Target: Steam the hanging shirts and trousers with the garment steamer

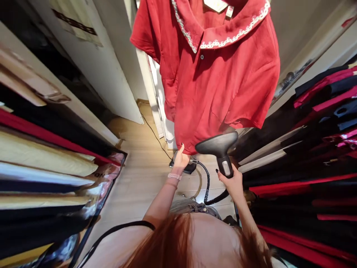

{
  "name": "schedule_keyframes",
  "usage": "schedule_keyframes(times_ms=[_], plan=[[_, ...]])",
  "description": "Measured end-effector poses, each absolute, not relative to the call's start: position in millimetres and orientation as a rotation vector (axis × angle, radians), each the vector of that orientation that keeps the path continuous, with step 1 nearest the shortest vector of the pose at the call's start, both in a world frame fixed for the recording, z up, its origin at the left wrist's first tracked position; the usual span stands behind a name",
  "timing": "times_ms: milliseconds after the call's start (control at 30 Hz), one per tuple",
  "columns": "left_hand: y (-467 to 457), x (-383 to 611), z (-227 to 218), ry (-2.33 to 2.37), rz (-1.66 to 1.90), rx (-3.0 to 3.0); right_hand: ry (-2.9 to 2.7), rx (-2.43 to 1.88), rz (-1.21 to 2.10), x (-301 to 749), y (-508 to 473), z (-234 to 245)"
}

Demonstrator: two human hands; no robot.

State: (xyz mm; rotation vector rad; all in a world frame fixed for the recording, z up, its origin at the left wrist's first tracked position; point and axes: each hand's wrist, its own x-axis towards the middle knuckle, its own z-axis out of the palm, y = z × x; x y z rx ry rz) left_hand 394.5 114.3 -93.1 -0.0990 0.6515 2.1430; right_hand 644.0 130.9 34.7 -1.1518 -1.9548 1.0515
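Nearest the camera, a black shoulder strap (117,230) crosses the person's left shoulder, and loose reddish hair (170,245) falls across the lower edge of the view. A pale pink wristband (174,176) circles the left wrist. The left hand (180,160) is raised, its dark-nailed fingers (182,149) held close together against the hem of a red shirt (206,85); whether they pinch the cloth cannot be told. The right hand (231,183) has its fingers wrapped around the grip of a black handheld garment steamer (221,149). The steamer's wide, flared head tilts upward just beside the shirt's lower edge, and it is unclear whether the two touch.

A ribbed black hose (207,186) curves down from the area behind the steamer toward the floor. A dark object (190,168) sits partly hidden behind the left hand. A thin black cable (155,136) runs across the wooden floor (145,163) toward the far wall.

To the left stands a rack of garments in shiny covers (41,160), and to the right a rack of black and red clothes (292,156). Between the racks and farther away, the red shirt hangs with its lace-trimmed collar (234,31) at the top, in front of a white door (108,82).
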Motion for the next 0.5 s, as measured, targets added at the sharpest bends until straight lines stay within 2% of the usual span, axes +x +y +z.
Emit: schedule_keyframes(times_ms=[100,300,500], plan=[[95,390,-94,0.609,2.196,-0.216,-2.226,-0.995,0.881,617,134,74],[53,389,-84,0.486,2.317,-0.138,-2.418,-0.761,0.483,588,163,143],[24,390,-75,0.585,2.378,-0.238,-2.409,-0.845,0.130,616,198,179]])
